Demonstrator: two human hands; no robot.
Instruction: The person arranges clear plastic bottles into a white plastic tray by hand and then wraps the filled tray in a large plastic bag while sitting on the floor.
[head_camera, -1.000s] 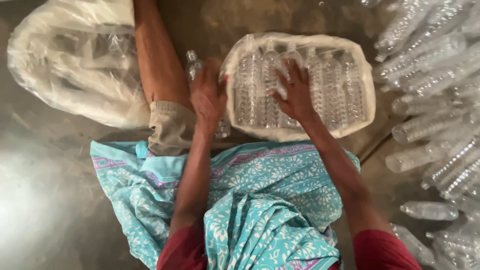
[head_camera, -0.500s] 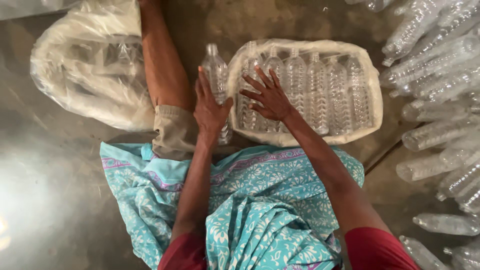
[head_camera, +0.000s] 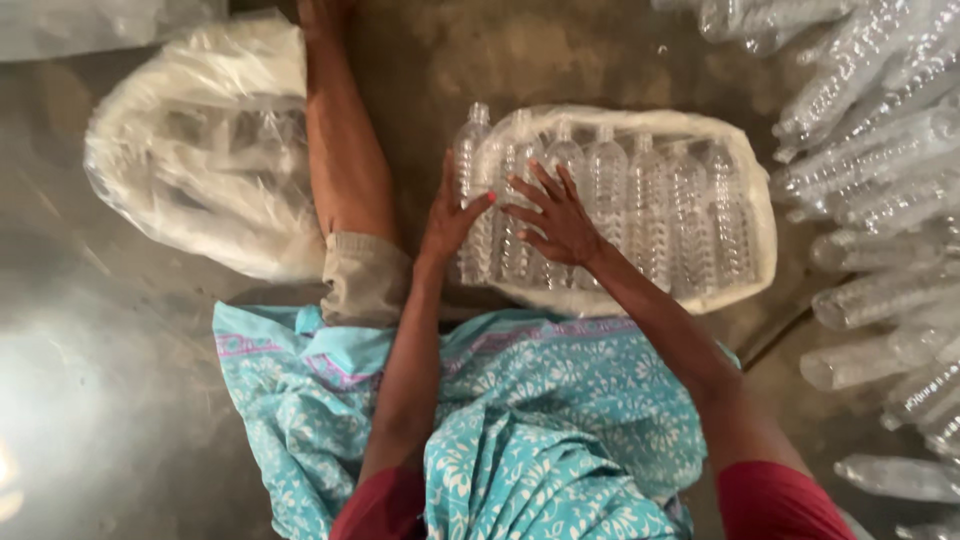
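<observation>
A row of several empty clear plastic bottles (head_camera: 640, 200) lies side by side inside a clear plastic bag (head_camera: 760, 215) on the floor. My left hand (head_camera: 450, 215) presses against the side of the leftmost bottle (head_camera: 468, 170), which sticks out at the bag's left end. My right hand (head_camera: 555, 215) rests flat on top of the bottles, fingers spread. Neither hand grips anything.
A bulging plastic sack (head_camera: 200, 170) of bottles sits at the left, beyond my outstretched leg (head_camera: 345, 170). A pile of loose clear bottles (head_camera: 880, 200) fills the right side. Turquoise patterned cloth (head_camera: 520, 420) covers my lap. The floor (head_camera: 100, 400) is bare concrete.
The view has shifted, so the bottle pack sits lower in frame. My right hand slid left across the bottles toward my left hand, and the leftmost bottle now shows more fully.
</observation>
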